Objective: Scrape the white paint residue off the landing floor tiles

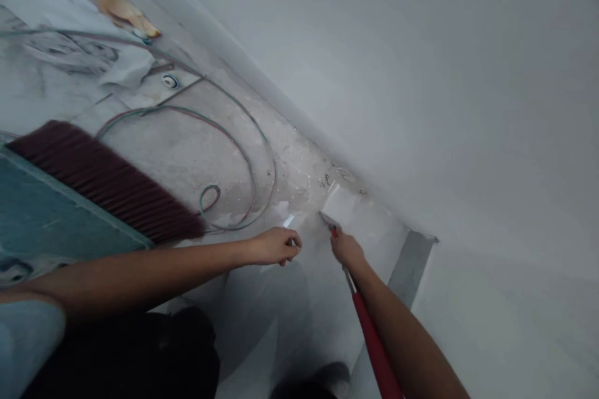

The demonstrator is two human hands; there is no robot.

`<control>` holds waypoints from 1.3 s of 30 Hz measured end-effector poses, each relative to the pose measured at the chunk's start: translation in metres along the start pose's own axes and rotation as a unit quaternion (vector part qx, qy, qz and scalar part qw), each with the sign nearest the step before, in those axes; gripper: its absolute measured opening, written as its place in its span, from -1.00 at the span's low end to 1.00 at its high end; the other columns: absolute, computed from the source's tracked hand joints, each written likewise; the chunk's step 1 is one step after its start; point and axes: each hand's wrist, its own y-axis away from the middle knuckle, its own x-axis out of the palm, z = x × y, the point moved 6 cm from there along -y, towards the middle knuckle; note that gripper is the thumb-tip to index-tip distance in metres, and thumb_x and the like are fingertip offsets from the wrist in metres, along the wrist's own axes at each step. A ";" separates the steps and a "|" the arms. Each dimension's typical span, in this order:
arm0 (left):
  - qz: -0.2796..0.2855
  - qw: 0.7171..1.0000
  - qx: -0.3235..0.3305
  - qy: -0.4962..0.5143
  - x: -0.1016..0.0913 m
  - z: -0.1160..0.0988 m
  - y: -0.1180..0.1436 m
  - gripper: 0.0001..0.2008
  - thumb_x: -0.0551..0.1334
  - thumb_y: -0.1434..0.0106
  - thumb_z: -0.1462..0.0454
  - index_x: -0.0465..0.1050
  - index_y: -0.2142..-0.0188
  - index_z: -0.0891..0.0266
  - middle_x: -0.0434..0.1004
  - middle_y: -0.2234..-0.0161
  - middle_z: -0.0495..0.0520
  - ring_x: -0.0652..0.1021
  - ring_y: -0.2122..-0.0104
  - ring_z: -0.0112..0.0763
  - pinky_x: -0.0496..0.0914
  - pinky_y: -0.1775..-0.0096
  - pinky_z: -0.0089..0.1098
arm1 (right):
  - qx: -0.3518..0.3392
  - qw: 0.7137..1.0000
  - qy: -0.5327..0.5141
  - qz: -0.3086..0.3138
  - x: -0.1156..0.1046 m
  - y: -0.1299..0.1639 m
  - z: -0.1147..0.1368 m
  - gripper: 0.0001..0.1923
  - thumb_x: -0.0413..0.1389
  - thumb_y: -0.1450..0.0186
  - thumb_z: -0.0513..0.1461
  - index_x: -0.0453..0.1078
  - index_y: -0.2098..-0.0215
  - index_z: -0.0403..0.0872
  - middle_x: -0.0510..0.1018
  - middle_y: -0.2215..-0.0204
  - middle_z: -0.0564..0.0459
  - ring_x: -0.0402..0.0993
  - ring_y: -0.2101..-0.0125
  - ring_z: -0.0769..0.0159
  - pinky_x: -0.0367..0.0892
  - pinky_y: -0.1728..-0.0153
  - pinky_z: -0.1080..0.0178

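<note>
Low over the floor, my right hand [347,250] is closed around a long-handled scraper [369,330]. Its red grip and metal shaft run back under my forearm, and its flat head [329,221] points at the floor close to the wall. A pale flat patch [340,204] lies just beyond the head; whether it belongs to the tool is unclear. My left hand [277,245] hangs to the left with its fingers curled in. A bright white strip [289,221] shows just past its knuckles, and I cannot make out what the fingers hold.
A white wall [421,106] rises on the right. White specks and crumbs [304,177] lie along its foot. A looped red-and-green hose [248,168] crosses the floor. At left are a dark-red bristle broom [103,181], a teal board [56,212], crumpled sheeting [128,65] and an orange-brown object [126,11].
</note>
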 end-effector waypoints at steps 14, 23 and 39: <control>0.005 1.000 0.002 0.011 -0.001 0.003 -0.003 -0.65 0.07 -0.06 0.14 0.36 0.21 0.31 0.46 0.48 0.02 0.45 0.58 -0.48 0.24 0.54 -0.51 | -0.020 1.000 0.009 -0.010 -0.014 -0.008 0.010 -0.56 -0.20 -0.29 -0.11 0.22 -0.05 -0.11 0.50 0.18 -0.18 0.44 0.16 0.13 0.27 0.18 0.17; -0.013 1.000 0.009 0.009 -0.010 -0.008 0.004 -0.63 0.07 -0.07 0.14 0.36 0.19 0.32 0.46 0.45 0.04 0.45 0.58 -0.48 0.23 0.55 -0.50 | -0.001 0.999 -0.019 -0.039 -0.025 -0.017 0.015 -0.54 -0.21 -0.30 -0.13 0.19 -0.08 -0.15 0.48 0.16 -0.21 0.43 0.13 0.14 0.27 0.17 0.18; -0.014 1.000 -0.006 0.010 -0.011 0.001 0.004 -0.62 0.07 -0.06 0.15 0.36 0.18 0.32 0.47 0.45 0.03 0.46 0.57 -0.48 0.25 0.52 -0.50 | -0.015 1.000 -0.011 -0.025 -0.008 -0.008 0.010 -0.55 -0.18 -0.28 -0.12 0.24 -0.04 -0.16 0.49 0.17 -0.25 0.44 0.15 0.08 0.29 0.18 0.12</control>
